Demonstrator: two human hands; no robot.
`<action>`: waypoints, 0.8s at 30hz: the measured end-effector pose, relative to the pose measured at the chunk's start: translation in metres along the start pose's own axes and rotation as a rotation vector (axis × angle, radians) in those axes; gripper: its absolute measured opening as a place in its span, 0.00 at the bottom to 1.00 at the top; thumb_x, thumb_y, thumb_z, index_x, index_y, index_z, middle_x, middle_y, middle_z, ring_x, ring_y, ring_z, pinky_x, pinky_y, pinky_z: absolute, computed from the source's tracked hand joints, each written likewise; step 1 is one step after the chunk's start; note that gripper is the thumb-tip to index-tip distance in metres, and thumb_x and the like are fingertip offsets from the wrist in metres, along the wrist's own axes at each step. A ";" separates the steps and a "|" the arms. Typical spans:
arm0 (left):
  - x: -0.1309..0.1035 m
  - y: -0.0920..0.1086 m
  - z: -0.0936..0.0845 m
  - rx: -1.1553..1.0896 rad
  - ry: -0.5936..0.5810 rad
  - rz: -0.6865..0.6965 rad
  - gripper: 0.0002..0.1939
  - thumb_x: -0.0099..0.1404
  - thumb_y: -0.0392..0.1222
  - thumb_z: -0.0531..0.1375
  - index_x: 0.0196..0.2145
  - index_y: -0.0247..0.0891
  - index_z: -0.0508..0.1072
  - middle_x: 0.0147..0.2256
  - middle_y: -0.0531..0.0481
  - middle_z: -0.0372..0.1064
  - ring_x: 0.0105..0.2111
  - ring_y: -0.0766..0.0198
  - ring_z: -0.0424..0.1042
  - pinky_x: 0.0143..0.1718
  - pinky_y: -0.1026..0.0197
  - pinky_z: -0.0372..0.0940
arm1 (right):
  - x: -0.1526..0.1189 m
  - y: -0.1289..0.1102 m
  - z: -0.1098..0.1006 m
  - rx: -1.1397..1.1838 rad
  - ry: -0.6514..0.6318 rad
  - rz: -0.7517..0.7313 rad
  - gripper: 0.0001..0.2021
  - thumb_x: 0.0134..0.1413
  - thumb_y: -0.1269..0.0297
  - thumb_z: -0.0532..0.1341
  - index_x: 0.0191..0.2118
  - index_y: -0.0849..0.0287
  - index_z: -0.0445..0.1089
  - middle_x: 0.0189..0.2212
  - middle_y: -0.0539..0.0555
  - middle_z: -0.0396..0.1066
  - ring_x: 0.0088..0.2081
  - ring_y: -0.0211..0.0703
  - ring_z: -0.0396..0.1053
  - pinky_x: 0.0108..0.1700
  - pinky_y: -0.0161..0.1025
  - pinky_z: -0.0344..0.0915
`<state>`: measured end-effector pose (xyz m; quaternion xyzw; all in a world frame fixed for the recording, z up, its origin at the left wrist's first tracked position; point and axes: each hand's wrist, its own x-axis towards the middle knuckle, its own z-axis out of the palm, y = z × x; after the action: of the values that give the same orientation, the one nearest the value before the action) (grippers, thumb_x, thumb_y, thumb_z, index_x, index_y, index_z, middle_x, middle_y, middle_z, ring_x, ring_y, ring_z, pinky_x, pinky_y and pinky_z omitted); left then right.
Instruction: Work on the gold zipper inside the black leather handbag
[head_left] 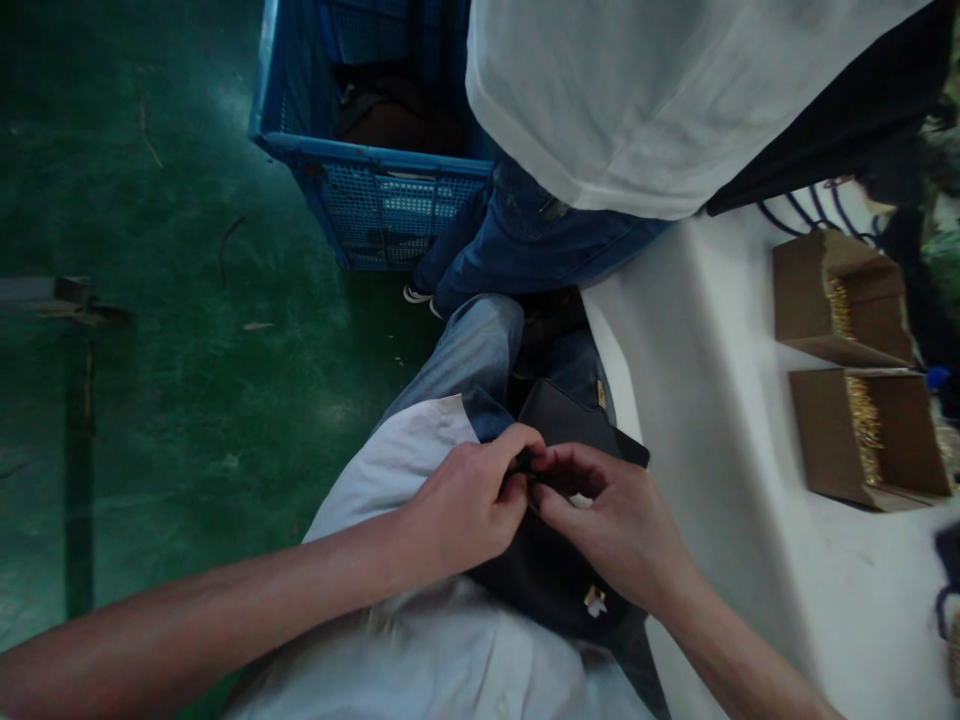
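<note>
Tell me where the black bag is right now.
In the head view, the black bag lies on the person's lap at lower centre, just left of the white table, with the left hand and right hand pinching its top edge.

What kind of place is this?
Probably a small workshop for bags: cardboard boxes of gold fittings on a white table, a blue crate on the floor, both hands working a black bag.

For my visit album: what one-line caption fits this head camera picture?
Left hand and right hand pinch the edge of a black bag on the lap beside a white table.
</note>
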<state>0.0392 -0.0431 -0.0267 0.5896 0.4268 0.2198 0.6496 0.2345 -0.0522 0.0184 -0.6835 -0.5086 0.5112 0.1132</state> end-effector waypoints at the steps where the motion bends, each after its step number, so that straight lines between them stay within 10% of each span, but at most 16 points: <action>1: 0.000 -0.002 0.000 -0.004 -0.006 0.019 0.19 0.71 0.29 0.56 0.56 0.43 0.73 0.34 0.56 0.75 0.31 0.65 0.74 0.34 0.60 0.59 | -0.001 0.001 0.001 -0.027 0.012 -0.003 0.11 0.56 0.61 0.66 0.43 0.53 0.82 0.38 0.52 0.85 0.40 0.48 0.82 0.44 0.42 0.75; 24: 0.023 -0.012 0.007 -0.023 0.012 -0.080 0.12 0.59 0.37 0.66 0.42 0.37 0.80 0.31 0.53 0.80 0.29 0.63 0.76 0.30 0.62 0.62 | 0.004 0.018 -0.018 0.166 -0.115 0.120 0.29 0.56 0.55 0.72 0.62 0.55 0.76 0.46 0.55 0.86 0.51 0.53 0.83 0.58 0.50 0.77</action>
<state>0.0542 -0.0317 -0.0454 0.5631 0.4514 0.2021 0.6620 0.2597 -0.0505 0.0123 -0.6705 -0.4282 0.5958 0.1095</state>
